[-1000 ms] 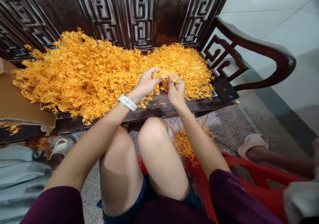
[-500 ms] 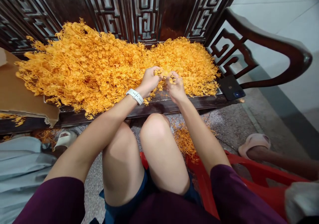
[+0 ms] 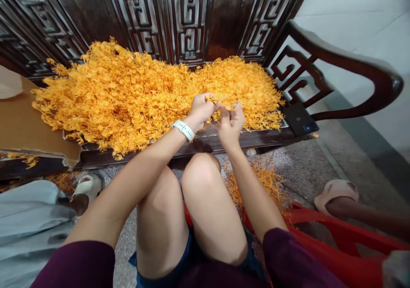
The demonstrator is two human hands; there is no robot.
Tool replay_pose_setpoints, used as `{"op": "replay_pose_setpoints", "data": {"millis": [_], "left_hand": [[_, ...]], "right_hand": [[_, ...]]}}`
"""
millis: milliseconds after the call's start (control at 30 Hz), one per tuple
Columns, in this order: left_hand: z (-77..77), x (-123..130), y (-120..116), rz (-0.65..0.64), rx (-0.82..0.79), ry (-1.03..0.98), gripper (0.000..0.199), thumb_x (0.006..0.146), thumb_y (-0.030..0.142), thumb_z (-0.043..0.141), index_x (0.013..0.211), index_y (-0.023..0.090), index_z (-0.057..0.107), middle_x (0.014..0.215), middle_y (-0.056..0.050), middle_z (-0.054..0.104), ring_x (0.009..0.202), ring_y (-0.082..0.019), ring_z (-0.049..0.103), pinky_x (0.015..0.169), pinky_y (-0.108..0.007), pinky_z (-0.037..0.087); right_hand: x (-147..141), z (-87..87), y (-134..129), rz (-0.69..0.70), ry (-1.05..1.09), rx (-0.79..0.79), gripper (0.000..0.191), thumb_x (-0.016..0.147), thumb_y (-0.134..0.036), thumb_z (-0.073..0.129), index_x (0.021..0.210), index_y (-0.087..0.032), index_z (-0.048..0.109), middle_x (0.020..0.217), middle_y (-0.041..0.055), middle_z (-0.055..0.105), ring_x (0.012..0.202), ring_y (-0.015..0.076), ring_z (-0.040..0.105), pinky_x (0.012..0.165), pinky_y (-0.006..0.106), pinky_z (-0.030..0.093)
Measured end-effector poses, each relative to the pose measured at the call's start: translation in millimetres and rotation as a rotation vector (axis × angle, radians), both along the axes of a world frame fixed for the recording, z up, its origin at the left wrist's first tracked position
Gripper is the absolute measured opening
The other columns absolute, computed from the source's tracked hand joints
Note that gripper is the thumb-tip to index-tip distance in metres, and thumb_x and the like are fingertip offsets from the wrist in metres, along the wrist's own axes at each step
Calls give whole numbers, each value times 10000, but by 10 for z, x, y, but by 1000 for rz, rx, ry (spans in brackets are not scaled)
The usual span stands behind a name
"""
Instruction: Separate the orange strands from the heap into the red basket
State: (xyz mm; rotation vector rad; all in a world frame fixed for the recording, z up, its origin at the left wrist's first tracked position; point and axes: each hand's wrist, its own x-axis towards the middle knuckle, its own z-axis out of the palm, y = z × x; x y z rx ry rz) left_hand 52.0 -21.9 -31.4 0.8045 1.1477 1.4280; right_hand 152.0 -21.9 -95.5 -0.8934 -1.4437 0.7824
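Note:
A large heap of orange, stringy pieces lies along the seat of a dark carved wooden bench. Over the heap's front edge, my left hand, with a white watch on its wrist, is closed on an orange piece. Close beside it on the right, my right hand has its fingers curled and pinched near the same orange strands. What its fingertips hold is blurred against the heap.
A black phone lies at the bench's right end by the curved armrest. Cardboard leans at the left. Orange scraps litter the floor near a red stool. Other people's feet in light slippers flank me.
My right hand has moved slightly right, and its fingers have turned upward. A small gap shows between the hands. The whole view has shifted a little.

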Motion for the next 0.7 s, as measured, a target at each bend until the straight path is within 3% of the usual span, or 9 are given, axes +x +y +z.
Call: {"op": "replay_pose_setpoints", "data": {"millis": [100,200,333,433,500,533,600,633,700], "left_hand": [[40,-16,74,59,9,38,244,760,-98,632,770,144,658,677,4,631,636,-94,551,606,-229,398],[24,-256,219,265,-29,52,254,817,-93,565,769,154,598,666,29,563,563,-66,420,527,-225,283],[-74,-615,248,358,-9,-65,186,859,9,682,906,162,588,793,13,669,559,-51,461,500,-196,292],[-107,-708,144,324,-21,-162,209,831,21,712,920,170,597,807,9,705,498,-37,427,448,-184,244],[-77,-698,84,269,-16,-202,204,826,35,738,867,168,589,818,-6,730,460,-22,368,423,-179,220],[-50,-683,63,234,-8,-216,215,830,63,769,844,166,582,835,-18,746,445,-14,329,414,-177,214],[15,-642,35,163,14,-238,287,822,139,847,816,165,561,881,-46,775,432,-3,274,402,-174,216],[49,-616,24,122,24,-245,317,815,169,873,811,165,555,899,-56,782,429,1,266,399,-173,217],[110,-550,-5,60,29,-259,364,785,162,898,789,166,535,869,-49,770,426,5,271,399,-168,211]], "right_hand": [[115,129,-148,-193,-178,333,254,1060,-387,568,857,-241,522,696,-11,502,588,160,456,582,321,360],[255,384,-493,-82,-313,539,207,1055,-207,554,850,-231,537,669,-28,488,563,132,457,565,298,350],[498,650,-709,80,-267,417,115,1052,-265,619,942,-233,612,764,-8,576,627,127,546,592,281,425],[679,696,-258,60,-38,172,203,1060,-459,597,1052,-256,612,794,-3,570,586,134,542,582,297,486],[764,681,257,-121,-1,68,352,1054,-577,517,1177,-257,597,993,73,632,738,185,634,714,370,576],[794,671,511,-190,-98,-15,435,1025,-599,549,1276,-246,587,1173,136,643,925,238,688,825,420,597],[829,667,893,-285,-375,-197,634,898,-623,728,1326,-170,609,1415,249,578,1253,370,630,1048,551,534],[832,674,987,-277,-460,-190,656,871,-635,752,1298,-150,639,1448,268,570,1314,402,595,1084,580,507],[802,700,963,-124,-475,-137,609,880,-685,720,1190,-162,696,1338,239,670,1224,374,647,1017,553,549]]}}
